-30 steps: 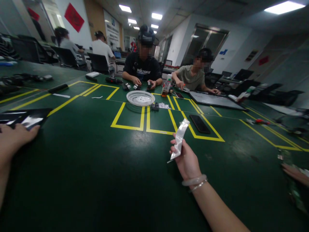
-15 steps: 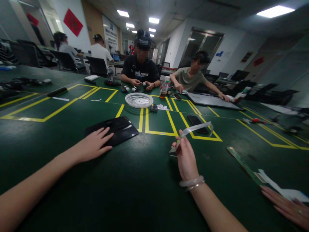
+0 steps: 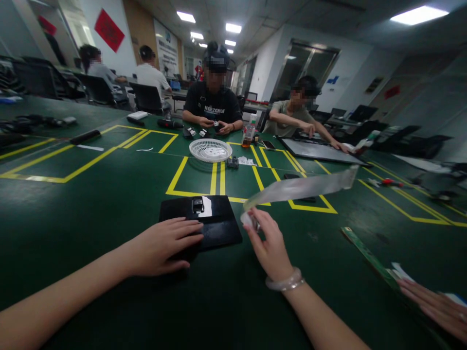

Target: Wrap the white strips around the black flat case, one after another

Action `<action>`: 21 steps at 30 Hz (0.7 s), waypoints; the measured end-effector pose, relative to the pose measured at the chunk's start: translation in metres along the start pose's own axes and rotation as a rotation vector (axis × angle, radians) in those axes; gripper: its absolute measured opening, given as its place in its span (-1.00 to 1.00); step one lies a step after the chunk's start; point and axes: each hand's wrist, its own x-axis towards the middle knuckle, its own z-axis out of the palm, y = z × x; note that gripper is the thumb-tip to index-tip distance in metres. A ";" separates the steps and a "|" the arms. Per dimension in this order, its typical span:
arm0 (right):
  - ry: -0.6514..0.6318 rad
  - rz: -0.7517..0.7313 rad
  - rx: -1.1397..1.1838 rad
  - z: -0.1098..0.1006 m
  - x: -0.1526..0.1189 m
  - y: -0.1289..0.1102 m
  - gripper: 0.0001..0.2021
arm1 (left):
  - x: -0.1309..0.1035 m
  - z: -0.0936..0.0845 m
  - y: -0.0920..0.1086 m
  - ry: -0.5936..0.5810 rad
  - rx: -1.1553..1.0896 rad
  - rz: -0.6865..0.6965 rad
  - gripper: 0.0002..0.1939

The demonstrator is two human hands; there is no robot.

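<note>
My left hand (image 3: pixel 164 245) lies with fingers spread on the left part of a flat black plate (image 3: pixel 219 228) on the green table (image 3: pixel 204 301). The plate has a raised part with a small square recess and a white patch beside it. Just right of the plate, my right hand (image 3: pixel 264 238) is closed on a clear plastic strip (image 3: pixel 302 188), blurred by motion. The strip's long end stretches up and to the right, over a dark phone (image 3: pixel 292 176) that it partly hides.
Beyond the plate are a white round basket (image 3: pixel 210 150) and a small dark part (image 3: pixel 232 163). A green circuit strip (image 3: pixel 365 251) lies at the right by another person's hand (image 3: pixel 430 304). Two people sit across the table, one at a large flat panel (image 3: pixel 321 149).
The black plate and my left hand have moved right and nearer, and the plate's recess now shows. The clear strip has swung up and right in my right hand, which moved slightly left.
</note>
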 end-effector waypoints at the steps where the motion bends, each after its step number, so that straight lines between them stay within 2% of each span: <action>1: -0.047 -0.040 -0.055 0.002 0.001 -0.001 -0.62 | 0.001 -0.001 0.007 0.043 0.020 0.089 -0.40; 4: -0.221 -0.117 -0.155 0.011 0.004 -0.001 -0.70 | 0.003 -0.001 0.025 0.236 0.115 0.292 -0.50; 6: -0.348 -0.153 -0.194 0.016 0.006 -0.001 -0.71 | 0.004 0.000 0.028 0.293 0.164 0.279 -0.51; 8: -0.444 -0.178 -0.242 0.019 0.006 -0.001 -0.66 | 0.005 0.004 0.023 0.226 0.180 0.159 -0.47; 10: -0.493 -0.188 -0.300 0.018 0.004 -0.002 -0.59 | 0.006 0.008 0.015 0.097 0.167 0.031 -0.37; 13: -0.523 -0.182 -0.371 0.015 0.000 -0.006 -0.54 | 0.007 0.013 0.005 -0.031 0.122 -0.047 -0.31; 21: -0.561 -0.127 -0.417 0.011 -0.007 -0.007 -0.61 | 0.010 0.013 0.010 0.016 0.084 -0.065 -0.44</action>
